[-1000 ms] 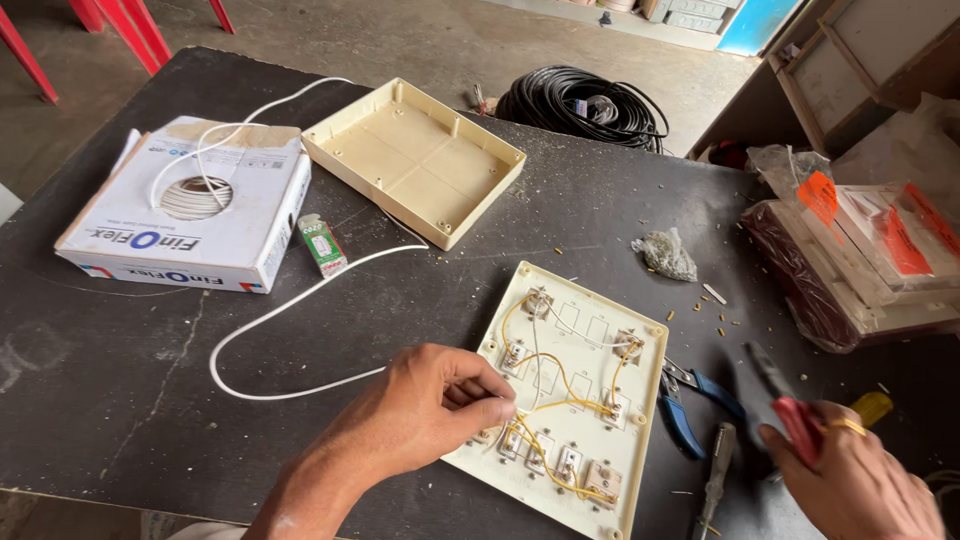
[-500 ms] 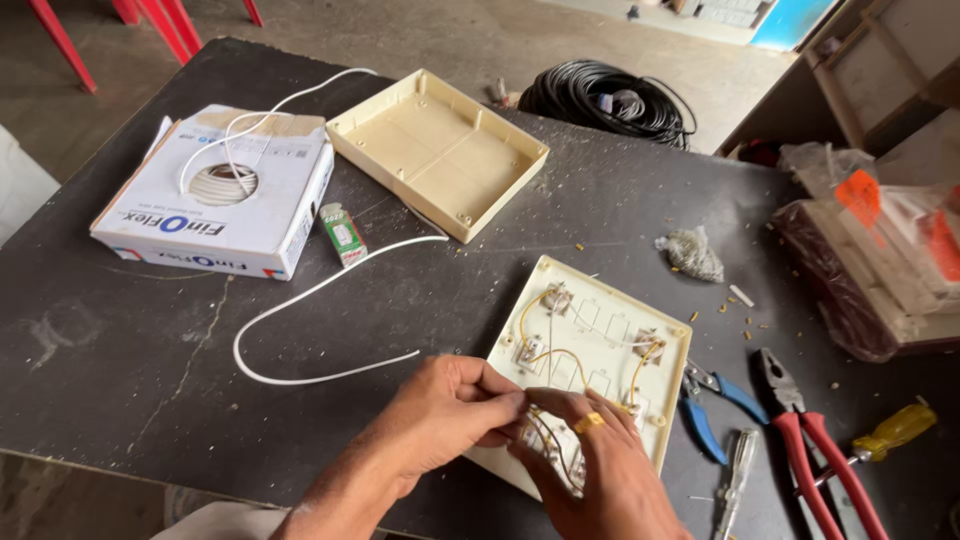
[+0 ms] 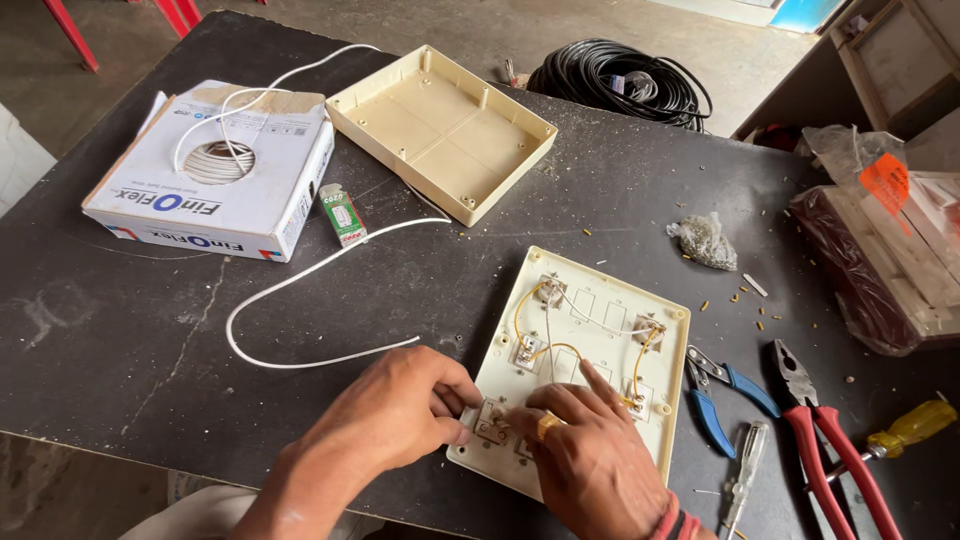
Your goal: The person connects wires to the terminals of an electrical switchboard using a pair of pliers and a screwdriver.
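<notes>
the person's left hand [image 3: 400, 415] is curled shut, its fingertips pinching a small fitting at the near left corner of a cream switch plate [image 3: 600, 345]. the right hand [image 3: 590, 460], with a gold ring on one finger and a red band at the wrist, is half closed over the plate's near edge; its forefinger stretches out and presses on the plate's back, and whether the other fingers grip anything cannot be told.

the plate lies face down near the front edge of the dark desk [image 3: 120, 330], right of its middle. it is rectangular, with rounded corners, several small mounted fittings and rectangular cut-outs, linked by thin yellow wires [image 3: 545, 350] and one white wire.

just beside the plate's right edge lie blue-handled cutters [image 3: 725, 390], then red-handled pliers [image 3: 820, 440], a clear-handled tester screwdriver [image 3: 742, 480] and a yellow-handled screwdriver [image 3: 900, 432] towards the desk's right front corner. a loose white cable [image 3: 300, 290] loops across the desk left of the hands and runs up to a white cardboard box [image 3: 215, 190] of coiled cable near the left edge. a small green packet [image 3: 343, 213] lies beside the box. a shallow cream enclosure box [image 3: 440, 130] sits open side up near the far edge. a small clear bag [image 3: 705, 240] and scattered screws lie right of the plate. a black cable coil [image 3: 620, 80] lies on the floor beyond the far edge.
</notes>
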